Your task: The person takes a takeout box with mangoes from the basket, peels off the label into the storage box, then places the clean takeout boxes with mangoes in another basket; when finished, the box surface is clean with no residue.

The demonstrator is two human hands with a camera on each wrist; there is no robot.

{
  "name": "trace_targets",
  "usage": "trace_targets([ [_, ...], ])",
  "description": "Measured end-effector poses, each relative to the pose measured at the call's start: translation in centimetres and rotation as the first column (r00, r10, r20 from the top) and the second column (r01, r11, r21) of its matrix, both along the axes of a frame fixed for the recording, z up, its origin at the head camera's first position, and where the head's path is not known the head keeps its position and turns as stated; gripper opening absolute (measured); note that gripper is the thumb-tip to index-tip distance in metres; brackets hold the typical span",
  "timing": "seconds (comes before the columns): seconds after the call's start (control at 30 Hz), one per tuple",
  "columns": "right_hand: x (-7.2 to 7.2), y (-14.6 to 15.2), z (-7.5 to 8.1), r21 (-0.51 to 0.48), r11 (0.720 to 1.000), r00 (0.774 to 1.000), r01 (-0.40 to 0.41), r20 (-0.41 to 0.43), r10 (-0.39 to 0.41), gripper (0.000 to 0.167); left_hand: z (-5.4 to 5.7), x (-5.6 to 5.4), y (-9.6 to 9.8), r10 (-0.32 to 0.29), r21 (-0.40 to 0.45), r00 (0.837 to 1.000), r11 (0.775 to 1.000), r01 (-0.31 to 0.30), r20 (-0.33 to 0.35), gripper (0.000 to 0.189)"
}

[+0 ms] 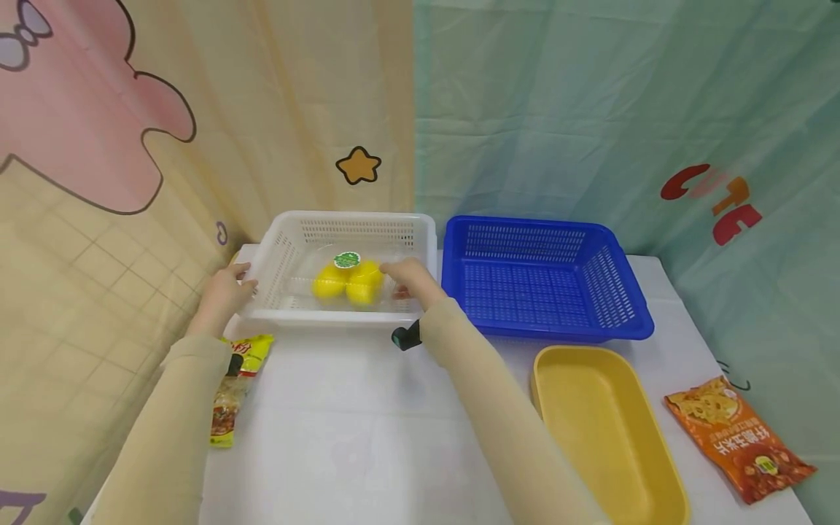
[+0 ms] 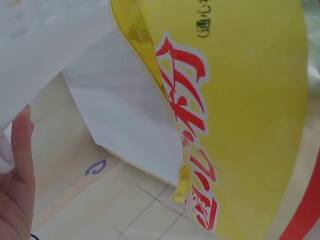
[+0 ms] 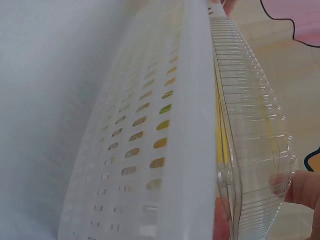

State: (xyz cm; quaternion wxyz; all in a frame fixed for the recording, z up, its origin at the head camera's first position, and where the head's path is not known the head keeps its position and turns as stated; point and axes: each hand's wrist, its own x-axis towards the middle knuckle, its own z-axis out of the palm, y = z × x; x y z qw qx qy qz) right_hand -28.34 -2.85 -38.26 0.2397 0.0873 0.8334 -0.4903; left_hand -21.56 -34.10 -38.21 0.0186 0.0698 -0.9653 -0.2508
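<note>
A clear plastic box (image 3: 255, 125) with yellow fruit (image 1: 346, 283) and a green-and-white label (image 1: 347, 259) lies inside the white basket (image 1: 328, 316). My right hand (image 1: 415, 278) grips the box at its right end, thumb and fingertips on the clear plastic. Something reddish (image 1: 402, 292) shows just beneath that hand. At the basket's left side, my left hand (image 1: 223, 295) holds the rim, with one finger (image 2: 22, 150) along the outside. Below the left wrist lies a yellow-and-red snack bag (image 1: 239, 390), partly covered by the sleeve; it fills much of the left wrist view.
A blue basket (image 1: 547, 329) stands right of the white one. In front of it is a yellow tray (image 1: 597, 430), partly behind the right sleeve. An orange snack bag (image 1: 738, 437) lies near the table's right edge. Curtains (image 1: 525, 109) rise behind the baskets.
</note>
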Motion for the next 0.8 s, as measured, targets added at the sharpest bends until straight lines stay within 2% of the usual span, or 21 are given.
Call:
trace_targets([
  [0.23,0.1,0.8,1.4,-0.100,0.994,0.999,0.038,0.034,-0.035,0.052,0.3,-0.2,-0.1,0.007,0.012,1.000,1.000,-0.008,0.021,0.052],
  [0.33,0.2,1.9,2.3,-0.146,0.989,1.000,0.004,0.025,-0.001,0.053,0.4,-0.3,-0.2,0.012,0.023,0.999,1.000,-0.013,0.043,0.053],
  [0.47,0.7,4.4,4.1,-0.115,0.993,0.999,-0.036,-0.005,0.036,0.056,0.3,-0.8,0.2,-0.002,0.035,0.999,0.999,0.000,0.044,0.052],
  [0.6,2.2,7.7,6.3,-0.081,0.994,0.996,-0.073,-0.050,0.069,0.062,0.2,-1.2,0.6,-0.012,0.038,1.000,0.999,0.011,0.028,0.052],
  [0.7,4.0,10.3,7.6,-0.072,0.988,0.987,-0.135,-0.093,0.128,0.064,0.4,-1.5,0.9,-0.015,0.034,1.000,0.999,0.015,0.013,0.052],
  [0.8,6.2,12.5,8.2,-0.069,0.978,0.975,-0.197,-0.118,0.188,0.063,0.5,-1.7,1.0,-0.017,0.037,1.000,0.999,0.016,0.011,0.052],
])
